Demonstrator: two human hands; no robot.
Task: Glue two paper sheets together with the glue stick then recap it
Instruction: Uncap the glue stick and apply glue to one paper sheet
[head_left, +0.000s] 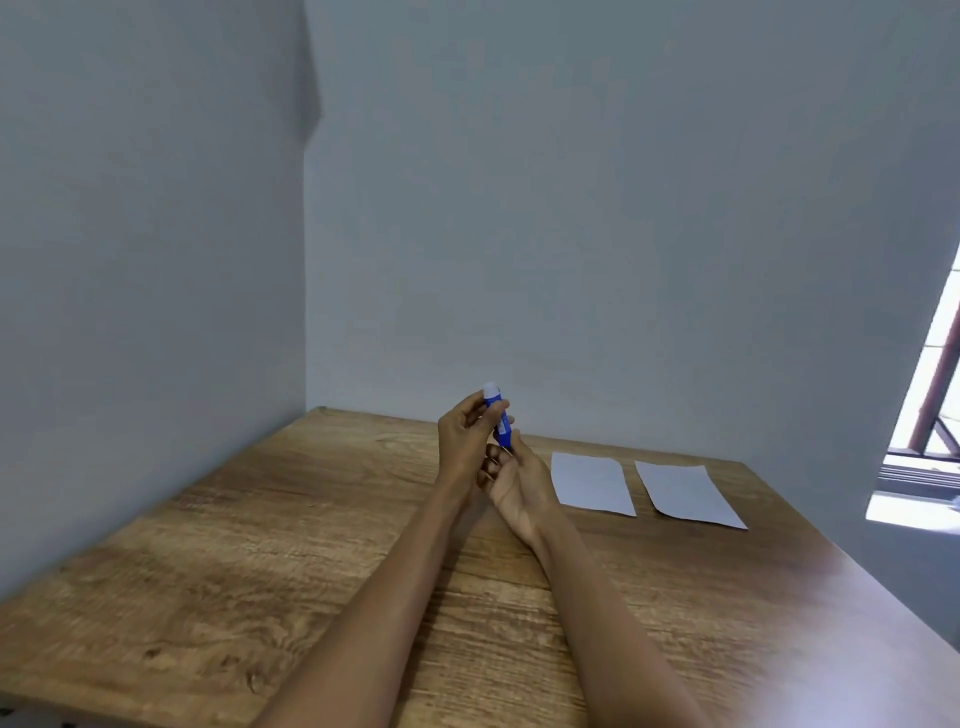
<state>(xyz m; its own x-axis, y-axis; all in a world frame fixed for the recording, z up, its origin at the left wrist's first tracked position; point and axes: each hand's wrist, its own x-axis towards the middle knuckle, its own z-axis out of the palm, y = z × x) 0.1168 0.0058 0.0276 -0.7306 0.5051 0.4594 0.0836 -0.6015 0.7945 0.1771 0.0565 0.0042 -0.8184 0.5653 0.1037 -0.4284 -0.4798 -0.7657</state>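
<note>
A: Where's the glue stick (500, 420)?

B: Up off the table (291, 530), held between both hands, nearly upright and leaning a little. Its pale tip points up, and the blue body runs down between the fingers.

A: Which hand has what?

B: The left hand (465, 436) wraps its fingers around the upper part, just under the tip. The right hand (514, 480) sits below it, palm up, fingertips pinching the lower end. Both are closed on the stick. I can't tell whether the pale top is a cap or bare glue.

A: And the paper?

B: Two white sheets lie flat on the table to the right of the right hand's fingers. The near sheet (592, 483) is just beside that hand. The far sheet (688, 493) is further right, with a strip of wood showing between them. Neither hand touches them.

A: Anything in the way?

B: No. Grey walls (571, 208) stand behind the fingers, and a bright window (930, 415) sits at the far right.
</note>
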